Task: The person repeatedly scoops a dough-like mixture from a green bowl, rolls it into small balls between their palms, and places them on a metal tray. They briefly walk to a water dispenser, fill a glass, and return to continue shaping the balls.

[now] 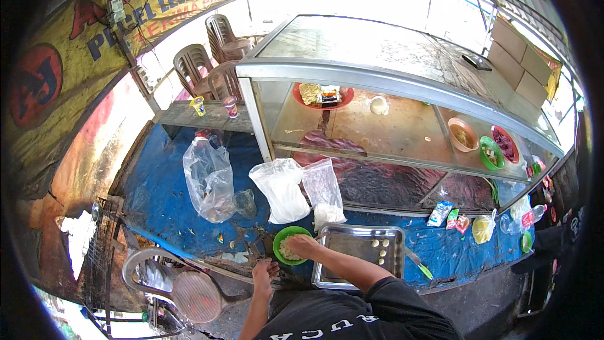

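My right hand (302, 246) reaches into a green plastic bowl (277, 247), its fingers down in a pale, crumbly dough-like mass (287, 251). How much of it the fingers grip is hidden. Just left of the bowl is my left hand (265, 271), fingers curled; whether anything lies in them is too small to tell. My right forearm crosses a rectangular metal tray (356, 233), where several small pale balls (381, 248) lie near its right side. A knife (418, 262) with a green handle rests beside the tray.
Behind the bowl stand a bag of white powder (282, 191) and a second clear bag (325, 193). A large plastic bag (207, 179) and a glass mug (245, 203) are farther left. A glass display case (339, 71) rises behind. A plastic chair (196, 295) stands at the table's lower left.
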`<state>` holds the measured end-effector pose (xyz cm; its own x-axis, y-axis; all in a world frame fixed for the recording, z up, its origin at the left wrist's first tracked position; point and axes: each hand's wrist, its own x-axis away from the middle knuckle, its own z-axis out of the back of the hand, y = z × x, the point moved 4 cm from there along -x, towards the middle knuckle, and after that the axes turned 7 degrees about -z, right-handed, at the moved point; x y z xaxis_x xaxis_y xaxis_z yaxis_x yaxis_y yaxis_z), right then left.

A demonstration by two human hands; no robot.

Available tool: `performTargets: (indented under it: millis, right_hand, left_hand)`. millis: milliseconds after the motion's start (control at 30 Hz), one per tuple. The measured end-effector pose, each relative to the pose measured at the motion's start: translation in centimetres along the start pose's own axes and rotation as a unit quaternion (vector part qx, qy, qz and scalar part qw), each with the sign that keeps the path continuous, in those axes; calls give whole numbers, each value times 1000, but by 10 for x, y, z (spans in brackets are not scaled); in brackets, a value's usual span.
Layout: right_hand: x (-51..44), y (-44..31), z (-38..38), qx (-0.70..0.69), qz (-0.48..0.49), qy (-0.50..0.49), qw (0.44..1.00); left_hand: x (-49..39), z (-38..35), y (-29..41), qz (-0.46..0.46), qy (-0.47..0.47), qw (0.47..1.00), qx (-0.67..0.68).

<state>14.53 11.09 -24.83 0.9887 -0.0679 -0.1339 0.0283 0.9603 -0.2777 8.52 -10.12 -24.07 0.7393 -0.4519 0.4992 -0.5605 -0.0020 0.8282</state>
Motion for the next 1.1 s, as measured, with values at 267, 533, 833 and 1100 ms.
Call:
performTargets:
  millis: [267, 533, 833, 1100]
  right_hand:
    - [2, 20, 29, -286, -225, -60, 929]
    - [13, 31, 27, -614, -356, -73, 701]
    - [17, 9, 88, -639, -281, -24, 715]
    - [20, -48, 145, -420, -186, 99, 882]
  left_hand:
    - [7, -7, 9, 1, 7, 1000, 17]
    - [3, -22, 4, -1, -29, 999, 20]
    - [-24, -62, 6, 15, -11, 996, 86]
    - [-14, -133, 30, 53, -213, 902, 372]
